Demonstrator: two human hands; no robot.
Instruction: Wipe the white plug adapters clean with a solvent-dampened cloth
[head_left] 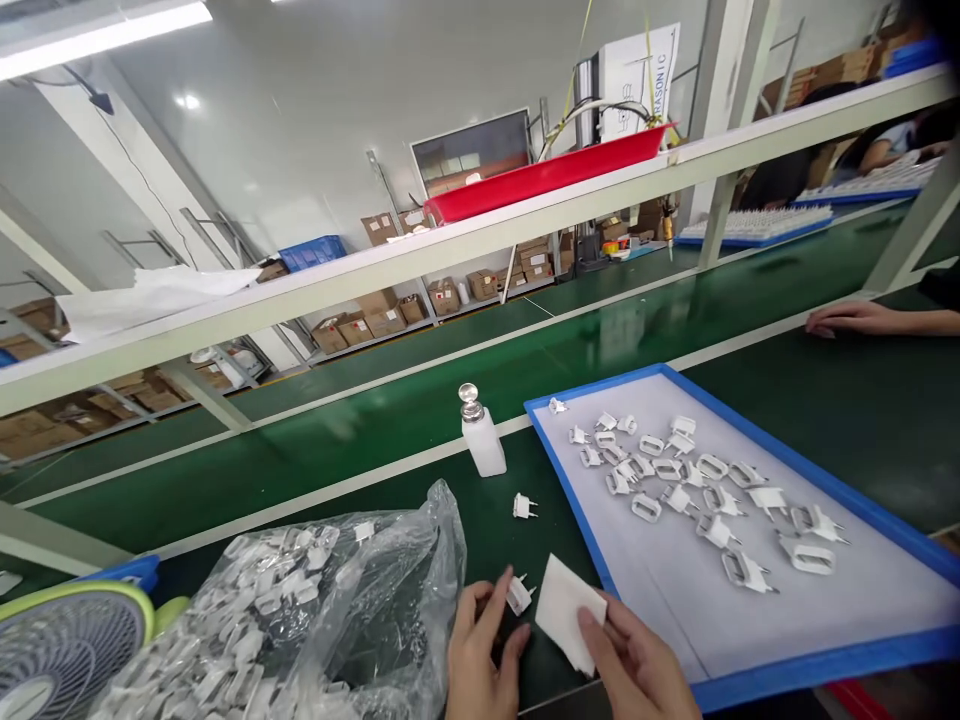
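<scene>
My left hand pinches a small white two-pin plug part between thumb and fingers, low in the view. Beside it, my right hand grips a white wipe cloth by its lower edge. Another white plug part lies loose on the green table just beyond them. To the right a blue-rimmed tray with a pale liner carries several more white plug parts. At the left, a clear plastic bag is full of the same parts.
A white dispenser bottle with a metal cap stands behind the loose part. A green conveyor belt runs past under a white shelf rail. A fan sits at bottom left. Another person's hand rests at the right.
</scene>
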